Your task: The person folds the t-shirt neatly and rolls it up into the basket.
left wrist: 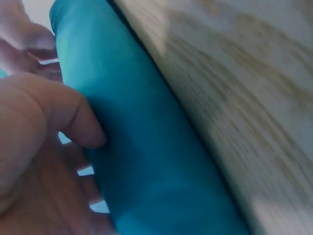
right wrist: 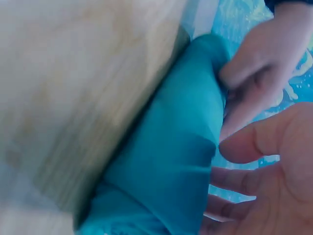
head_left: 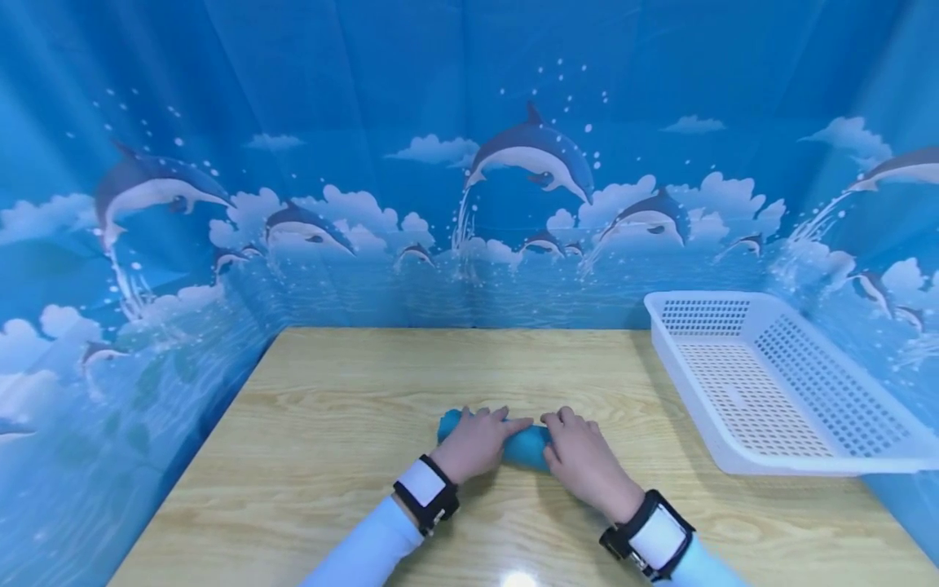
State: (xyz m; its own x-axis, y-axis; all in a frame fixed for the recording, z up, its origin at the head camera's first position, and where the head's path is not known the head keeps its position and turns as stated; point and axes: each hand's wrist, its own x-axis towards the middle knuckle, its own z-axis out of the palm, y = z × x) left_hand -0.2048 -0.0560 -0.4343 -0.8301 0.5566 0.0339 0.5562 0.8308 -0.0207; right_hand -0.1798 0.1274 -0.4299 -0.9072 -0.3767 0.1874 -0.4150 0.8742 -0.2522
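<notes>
A teal cloth [head_left: 526, 447], rolled into a thick tube, lies on the wooden table. My left hand [head_left: 473, 444] grips its left part, with fingers over the top and the thumb against the near side. At the right end, my right hand [head_left: 585, 465] holds the roll between thumb and fingers. In the left wrist view the cloth roll [left wrist: 132, 117] looks smooth, with the thumb pressed to its side. Folds and a loose layered end show on the cloth roll [right wrist: 166, 137] in the right wrist view. Both hands partly hide the roll in the head view.
A white perforated plastic basket [head_left: 689, 391] stands on the right side of the wooden table [head_left: 330, 424]. Blue curtains [head_left: 411, 73] printed with dolphins hang behind the table and along both sides. Each wrist wears a black strap with a white plate.
</notes>
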